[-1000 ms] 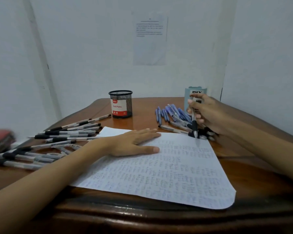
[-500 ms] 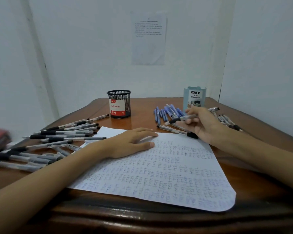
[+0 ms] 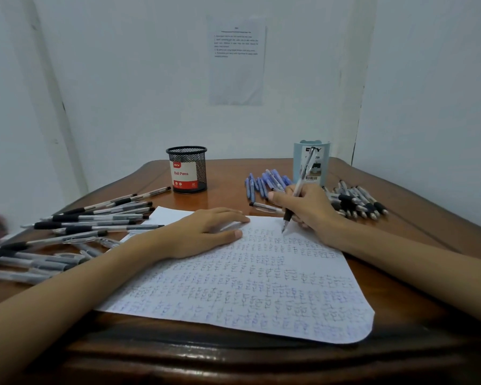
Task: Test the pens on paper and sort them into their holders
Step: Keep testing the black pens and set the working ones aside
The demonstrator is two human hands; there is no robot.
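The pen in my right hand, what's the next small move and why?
Probably scribble a test mark: the right hand holds the pen in a writing grip, tip at or just above the paper, and the left hand presses it flat.

Paper [image 3: 247, 287] at table [image 3: 228, 190] front centre. Left hand [image 3: 206, 232] flat on its far-left part; right hand [image 3: 308, 209] at far-right, pen [image 3: 302, 179] tip seemingly on paper. Pen heap [image 3: 81, 223] left of paper. Mesh holder [image 3: 188, 169] behind-left, second holder [image 3: 321, 162] behind-right; pen cluster [image 3: 264, 182] between, pen row [image 3: 356, 202] rightmost.
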